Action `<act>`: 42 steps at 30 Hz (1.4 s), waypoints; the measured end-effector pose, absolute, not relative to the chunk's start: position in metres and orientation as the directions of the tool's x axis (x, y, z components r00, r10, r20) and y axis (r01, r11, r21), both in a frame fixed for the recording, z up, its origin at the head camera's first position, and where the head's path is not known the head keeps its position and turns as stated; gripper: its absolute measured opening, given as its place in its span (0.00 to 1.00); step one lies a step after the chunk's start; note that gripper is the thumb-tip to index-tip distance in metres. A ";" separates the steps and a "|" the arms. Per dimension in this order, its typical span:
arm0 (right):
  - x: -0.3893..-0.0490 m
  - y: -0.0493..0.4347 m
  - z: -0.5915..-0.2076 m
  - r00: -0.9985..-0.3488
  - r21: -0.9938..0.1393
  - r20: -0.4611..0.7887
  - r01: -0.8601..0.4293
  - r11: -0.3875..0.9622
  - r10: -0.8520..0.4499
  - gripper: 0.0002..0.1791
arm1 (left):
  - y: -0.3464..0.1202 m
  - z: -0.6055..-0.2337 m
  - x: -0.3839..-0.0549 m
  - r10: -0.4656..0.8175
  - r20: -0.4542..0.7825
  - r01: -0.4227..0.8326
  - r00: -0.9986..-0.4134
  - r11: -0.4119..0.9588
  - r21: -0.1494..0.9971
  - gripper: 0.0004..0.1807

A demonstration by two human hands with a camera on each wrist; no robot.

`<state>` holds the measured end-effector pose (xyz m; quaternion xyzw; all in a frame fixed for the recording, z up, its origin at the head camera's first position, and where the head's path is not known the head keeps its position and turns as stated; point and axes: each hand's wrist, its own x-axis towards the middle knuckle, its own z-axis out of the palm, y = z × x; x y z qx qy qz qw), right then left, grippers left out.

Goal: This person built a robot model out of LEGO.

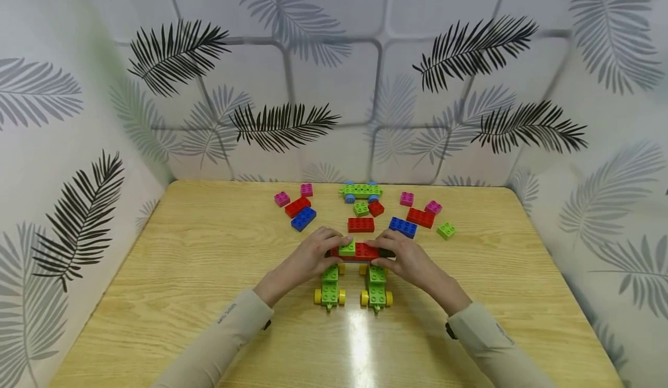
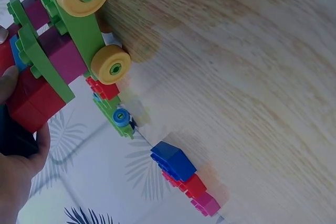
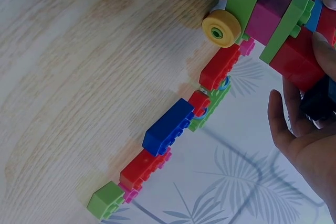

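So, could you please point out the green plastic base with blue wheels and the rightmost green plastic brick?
Green plastic base with blue wheels [image 1: 361, 189], head view, top.
Rightmost green plastic brick [image 1: 446, 229], head view, top.

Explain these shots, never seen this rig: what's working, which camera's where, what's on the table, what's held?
No robot here: a person's bare left hand and right hand do the work. The wide picture is taken from the head, the two tilted close-ups from the left and right wrists. Each hand's grip is on red bricks, stacked above purple bricks and green bases with yellow wheels. Beyond, on the table, lie loose bricks in red, blue, pink and green, plus a blue-wheeled green base.
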<state>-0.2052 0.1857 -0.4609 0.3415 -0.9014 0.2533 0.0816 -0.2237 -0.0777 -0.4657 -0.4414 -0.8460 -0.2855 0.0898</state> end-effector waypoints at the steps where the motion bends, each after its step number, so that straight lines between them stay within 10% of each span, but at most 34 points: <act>1: -0.205 0.186 -0.461 -0.754 -0.401 0.319 -0.657 0.639 -0.575 0.21 | -0.077 -0.466 -0.224 0.694 0.408 0.799 -0.593 0.444 0.406 0.28; 21: -0.206 0.190 -0.459 -0.740 -0.380 0.332 -0.673 0.635 -0.585 0.22 | -0.071 -0.465 -0.226 0.681 0.435 0.806 -0.589 0.452 0.384 0.26; 42: -0.198 0.196 -0.452 -0.821 -0.541 0.274 -0.562 0.626 -0.500 0.27 | -0.066 -0.455 -0.221 0.606 0.204 0.622 -0.769 0.635 0.458 0.25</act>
